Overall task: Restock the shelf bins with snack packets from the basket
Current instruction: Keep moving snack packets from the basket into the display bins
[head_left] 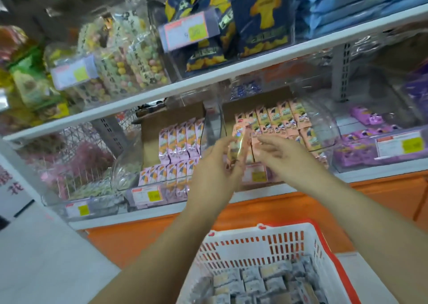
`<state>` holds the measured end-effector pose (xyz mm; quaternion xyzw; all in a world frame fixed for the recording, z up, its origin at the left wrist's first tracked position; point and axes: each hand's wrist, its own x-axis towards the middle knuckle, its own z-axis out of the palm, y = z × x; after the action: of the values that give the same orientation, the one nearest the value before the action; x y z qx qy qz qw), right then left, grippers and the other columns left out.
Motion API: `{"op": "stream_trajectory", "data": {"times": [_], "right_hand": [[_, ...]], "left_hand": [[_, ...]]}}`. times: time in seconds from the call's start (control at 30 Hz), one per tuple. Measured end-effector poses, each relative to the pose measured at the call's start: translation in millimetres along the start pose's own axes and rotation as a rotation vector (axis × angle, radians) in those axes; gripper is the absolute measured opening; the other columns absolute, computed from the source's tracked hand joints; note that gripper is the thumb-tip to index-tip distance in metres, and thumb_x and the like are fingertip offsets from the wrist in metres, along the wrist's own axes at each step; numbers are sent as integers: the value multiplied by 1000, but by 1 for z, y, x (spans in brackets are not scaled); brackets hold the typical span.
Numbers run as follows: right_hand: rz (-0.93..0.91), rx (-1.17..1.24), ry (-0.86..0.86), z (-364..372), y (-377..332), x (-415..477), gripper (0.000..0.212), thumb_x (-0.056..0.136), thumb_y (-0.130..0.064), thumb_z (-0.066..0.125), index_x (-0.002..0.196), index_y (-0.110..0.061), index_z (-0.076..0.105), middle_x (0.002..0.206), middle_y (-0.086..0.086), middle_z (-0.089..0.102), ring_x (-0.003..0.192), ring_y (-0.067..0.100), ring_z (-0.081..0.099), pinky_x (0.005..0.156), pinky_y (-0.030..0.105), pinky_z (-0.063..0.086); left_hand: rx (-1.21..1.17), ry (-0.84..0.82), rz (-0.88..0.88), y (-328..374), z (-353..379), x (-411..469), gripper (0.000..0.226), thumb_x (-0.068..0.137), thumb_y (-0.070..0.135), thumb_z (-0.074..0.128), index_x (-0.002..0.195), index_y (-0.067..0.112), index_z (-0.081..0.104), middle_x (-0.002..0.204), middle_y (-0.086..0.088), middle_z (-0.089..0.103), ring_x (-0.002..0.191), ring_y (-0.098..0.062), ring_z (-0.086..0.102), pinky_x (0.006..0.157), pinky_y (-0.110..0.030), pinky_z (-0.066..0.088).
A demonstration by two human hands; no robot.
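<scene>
Above the white slatted plastic basket (254,241), the left hand (215,164) curls its fingers around a glossy, crinkled pink-and-orange snack packet (238,146), a slim rectangle held with its long axis nearly upright and its top edge toward the shelf. The right hand (284,155) is just right of the packet with its fingers loosely spread and gripping nothing; whether they touch it is unclear. The basket holds soft grey foil packets (254,283), and beyond it a clear curved plastic bin (324,127) holds upright rows of pink packets (284,118).
</scene>
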<state>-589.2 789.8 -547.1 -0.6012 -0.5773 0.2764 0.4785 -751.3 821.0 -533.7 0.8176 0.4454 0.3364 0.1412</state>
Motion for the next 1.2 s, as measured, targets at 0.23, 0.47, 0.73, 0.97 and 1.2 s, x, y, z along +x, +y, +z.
{"op": "stream_trajectory", "data": {"times": [0.23, 0.47, 0.73, 0.97, 1.2], "right_hand": [[-75, -634, 40, -5, 34, 11, 32, 89, -35, 58, 121, -33, 61, 115, -11, 66, 111, 12, 54, 115, 33, 13], [-140, -610, 98, -8, 38, 15, 24, 90, -34, 55, 113, -36, 63, 103, -13, 67, 104, 8, 54, 115, 28, 4], [-177, -598, 91, -10, 45, 16, 24, 90, -34, 55, 114, -36, 62, 99, -16, 65, 100, 6, 53, 114, 26, 3], [-173, -587, 87, -9, 44, 15, 25, 91, -35, 54, 116, -36, 61, 104, -16, 65, 104, 5, 52, 115, 27, 1], [-287, -499, 177, 6, 36, 2, 25, 89, -22, 58, 112, -24, 66, 110, -7, 63, 110, 14, 49, 116, 36, 18]], "left_hand": [[387, 68, -75, -11, 24, 99, 46, 93, 31, 53, 136, 22, 40, 125, -7, 49, 100, -27, 57, 79, -35, 47], [828, -46, -53, -14, 58, 144, 37, 93, 16, 42, 130, 18, 46, 136, -9, 42, 105, -32, 60, 109, -48, 24], [1095, -112, 49, -22, 67, 138, 29, 92, 18, 50, 120, 17, 60, 123, -5, 58, 118, -26, 53, 114, -57, 6], [1120, -298, 51, -22, 56, 129, 39, 93, 14, 46, 132, 15, 47, 135, -6, 54, 143, -25, 24, 112, -63, -3], [727, -38, 195, -24, 40, 96, 44, 89, 10, 51, 132, 19, 51, 128, -2, 60, 138, -23, 35, 115, -53, 2]]}}
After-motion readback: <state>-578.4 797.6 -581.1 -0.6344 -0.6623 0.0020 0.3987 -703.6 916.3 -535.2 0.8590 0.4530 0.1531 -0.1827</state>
